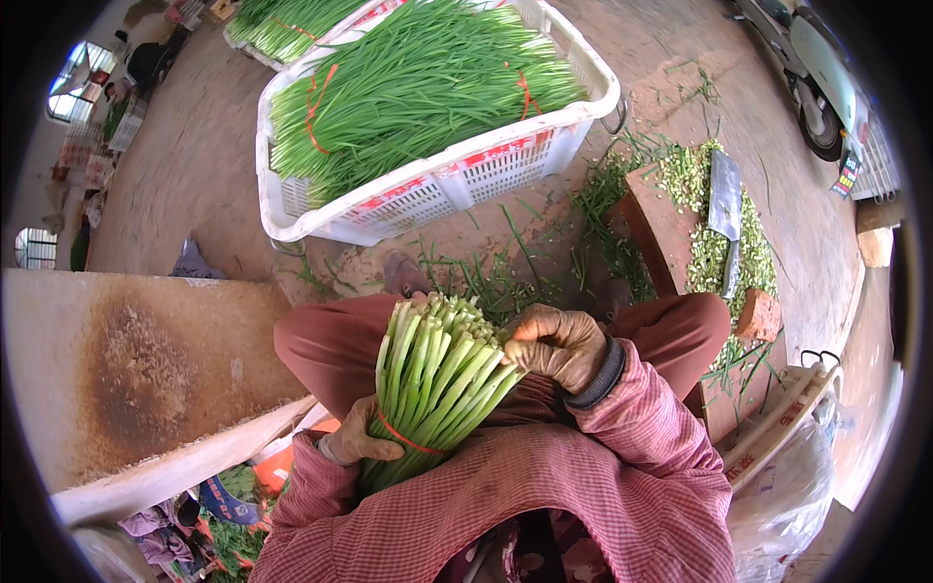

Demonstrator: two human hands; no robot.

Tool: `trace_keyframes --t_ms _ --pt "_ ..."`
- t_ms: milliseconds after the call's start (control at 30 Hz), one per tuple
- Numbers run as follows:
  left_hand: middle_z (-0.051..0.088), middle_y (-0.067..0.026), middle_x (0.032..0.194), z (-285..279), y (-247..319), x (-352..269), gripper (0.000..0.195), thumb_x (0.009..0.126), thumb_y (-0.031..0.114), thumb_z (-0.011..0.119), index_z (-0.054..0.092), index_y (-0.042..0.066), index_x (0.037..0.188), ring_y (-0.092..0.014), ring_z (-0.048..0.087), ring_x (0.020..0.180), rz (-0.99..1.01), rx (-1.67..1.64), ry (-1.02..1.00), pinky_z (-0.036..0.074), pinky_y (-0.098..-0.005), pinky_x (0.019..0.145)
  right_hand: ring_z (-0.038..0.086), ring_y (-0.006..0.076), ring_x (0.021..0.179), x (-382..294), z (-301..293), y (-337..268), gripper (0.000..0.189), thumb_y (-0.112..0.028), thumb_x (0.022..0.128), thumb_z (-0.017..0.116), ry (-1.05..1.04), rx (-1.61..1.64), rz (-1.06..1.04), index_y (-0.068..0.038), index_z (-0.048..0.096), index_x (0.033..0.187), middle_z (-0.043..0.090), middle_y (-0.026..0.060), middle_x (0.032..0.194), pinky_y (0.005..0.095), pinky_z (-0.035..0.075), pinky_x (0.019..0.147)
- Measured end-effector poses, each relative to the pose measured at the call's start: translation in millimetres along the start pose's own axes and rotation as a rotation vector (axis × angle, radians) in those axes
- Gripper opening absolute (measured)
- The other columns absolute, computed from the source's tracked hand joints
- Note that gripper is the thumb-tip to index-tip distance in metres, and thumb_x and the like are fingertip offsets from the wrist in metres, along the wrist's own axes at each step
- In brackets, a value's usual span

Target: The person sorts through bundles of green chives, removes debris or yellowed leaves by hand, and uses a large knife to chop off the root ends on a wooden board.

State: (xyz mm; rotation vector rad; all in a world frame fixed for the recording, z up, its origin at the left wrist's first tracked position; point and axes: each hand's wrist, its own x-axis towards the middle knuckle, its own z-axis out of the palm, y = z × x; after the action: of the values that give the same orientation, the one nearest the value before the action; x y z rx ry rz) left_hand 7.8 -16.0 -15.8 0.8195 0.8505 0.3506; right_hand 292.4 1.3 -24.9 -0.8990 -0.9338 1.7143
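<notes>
A thick bundle of green stalks (437,372), tied with an orange-red band (404,436), rests upright against my lap with its pale cut ends up. My gloved left hand (364,435) grips it near the band, fingers partly hidden behind the stalks. At the bundle's upper right edge, my gloved right hand (557,346) has its thumb and forefinger pinched on a stalk's end. Beyond my knees a white plastic crate (437,189) holds tied bundles of long green leafy stalks (423,95).
On the right, a cleaver (724,193) and a brick piece (759,315) lie on a low wooden board (660,226) among chopped stalk ends. Loose leaves litter the floor. A stained slab (240,342) stands left, a scooter (831,80) upper right, a second crate (776,426) lower right.
</notes>
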Motion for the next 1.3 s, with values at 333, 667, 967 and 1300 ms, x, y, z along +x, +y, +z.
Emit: trace_keyframes --t_ms 333,667,967,1300 --pt "0.052 -0.0084 0.111 -7.9 -5.5 0.0 0.076 0.054 0.023 0.075 0.042 -0.003 0.118 -0.017 0.048 0.103 0.007 0.073 0.005 0.033 -0.0304 0.093 0.055 0.0237 0.064 14.3 15.2 -20.0 0.026 -0.015 0.063 0.073 0.025 -0.705 -0.289 -0.003 0.056 0.078 0.055 0.0102 0.072 0.031 0.045 0.06" --pt "0.053 -0.0073 0.11 -6.3 -4.7 1.9 0.073 0.054 0.022 0.074 0.045 -0.002 0.116 -0.017 0.049 0.101 -0.021 0.04 0.0 0.033 -0.0302 0.092 0.056 0.0143 0.062 15.0 11.9 -31.4 0.013 -0.006 0.069 0.068 -0.042 -0.72 -0.137 -0.002 0.059 0.078 0.058 0.0065 0.07 0.0235 0.044 0.055" --pt "0.053 -0.0055 0.109 -13.6 -10.7 3.3 0.071 0.055 0.022 0.074 0.045 -0.002 0.115 -0.015 0.048 0.1 0.019 0.07 0.005 0.034 -0.0285 0.09 0.053 0.0276 0.1 44.9 -42.4 -7.4 0.037 -0.009 0.075 0.06 0.56 -0.985 -0.098 -0.002 0.051 0.11 0.053 0.0176 0.109 0.0316 0.044 0.082" --pt "0.062 -0.012 0.084 -77.9 120.9 -11.9 0.036 0.073 0.011 0.066 0.052 -0.002 0.104 -0.015 0.061 0.074 0.659 0.184 0.214 0.05 -0.0251 0.066 0.02 0.032 0.126 92.7 32.8 -47.4 0.117 -0.052 0.057 0.072 -0.134 -0.368 -0.421 -0.006 -0.002 0.135 0.019 0.0248 0.135 0.0425 0.018 0.102"
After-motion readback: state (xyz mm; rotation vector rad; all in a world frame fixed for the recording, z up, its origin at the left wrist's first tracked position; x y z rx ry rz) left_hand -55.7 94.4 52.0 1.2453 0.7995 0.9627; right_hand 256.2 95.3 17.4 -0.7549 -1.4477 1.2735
